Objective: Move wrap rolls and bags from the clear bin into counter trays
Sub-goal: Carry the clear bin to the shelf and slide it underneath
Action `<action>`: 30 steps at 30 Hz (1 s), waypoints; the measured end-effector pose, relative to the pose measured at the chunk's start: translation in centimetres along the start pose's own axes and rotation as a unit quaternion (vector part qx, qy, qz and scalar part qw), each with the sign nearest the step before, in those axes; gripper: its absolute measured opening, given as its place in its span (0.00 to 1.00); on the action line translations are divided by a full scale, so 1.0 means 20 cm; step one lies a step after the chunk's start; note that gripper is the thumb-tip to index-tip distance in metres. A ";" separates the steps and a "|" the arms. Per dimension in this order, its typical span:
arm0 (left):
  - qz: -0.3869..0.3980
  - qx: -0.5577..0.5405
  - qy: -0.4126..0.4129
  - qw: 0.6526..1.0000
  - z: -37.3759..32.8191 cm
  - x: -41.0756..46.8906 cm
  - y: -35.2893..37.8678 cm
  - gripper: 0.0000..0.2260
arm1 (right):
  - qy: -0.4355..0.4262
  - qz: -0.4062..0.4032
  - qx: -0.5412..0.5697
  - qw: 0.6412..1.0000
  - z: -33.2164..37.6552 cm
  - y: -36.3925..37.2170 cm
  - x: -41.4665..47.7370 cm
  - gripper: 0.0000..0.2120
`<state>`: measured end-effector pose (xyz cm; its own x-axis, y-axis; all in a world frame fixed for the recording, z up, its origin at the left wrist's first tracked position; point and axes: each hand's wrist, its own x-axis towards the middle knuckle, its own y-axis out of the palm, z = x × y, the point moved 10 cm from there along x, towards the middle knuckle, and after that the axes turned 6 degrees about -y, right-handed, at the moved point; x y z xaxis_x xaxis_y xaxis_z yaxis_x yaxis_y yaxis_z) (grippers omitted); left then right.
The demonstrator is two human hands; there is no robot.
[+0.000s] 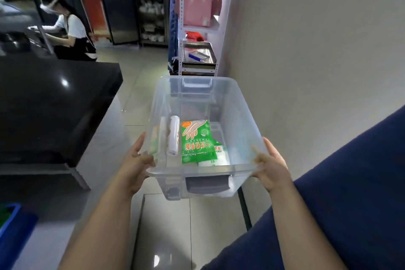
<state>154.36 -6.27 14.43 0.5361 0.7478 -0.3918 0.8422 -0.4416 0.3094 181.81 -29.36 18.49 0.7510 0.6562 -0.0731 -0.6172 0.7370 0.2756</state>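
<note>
While both hands grip the clear bin (230, 103), its green bag (196, 140) shows glove artwork

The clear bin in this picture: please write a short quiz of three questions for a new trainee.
1. True or false: both hands grip the clear bin at its near rim.
2. What lies right of the white rolls in the bin? A) green packet B) red bag C) bottle
3. Fill in: the bin is held above the ____.

Key:
1. True: left hand, right hand.
2. A, the green packet.
3. Floor.
</note>
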 end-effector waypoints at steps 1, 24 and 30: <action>-0.020 -0.005 0.000 1.000 -0.02 0.08 0.02 0.35 | 0.009 -0.007 -0.001 1.000 -0.01 -0.02 0.13 0.26; -0.130 -0.064 -0.013 0.989 -0.94 2.36 -0.18 0.35 | 0.090 0.096 -0.018 0.991 -0.27 1.14 2.80 0.24; -0.163 -0.093 -0.010 0.982 -1.26 2.94 -0.37 0.34 | 0.120 0.134 0.025 0.983 -0.39 1.60 3.45 0.23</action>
<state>178.23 53.47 11.04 0.2426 0.8237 -0.5125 0.9451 -0.0814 0.3166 212.01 40.78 14.70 0.4821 0.8498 -0.2130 -0.7687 0.5270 0.3626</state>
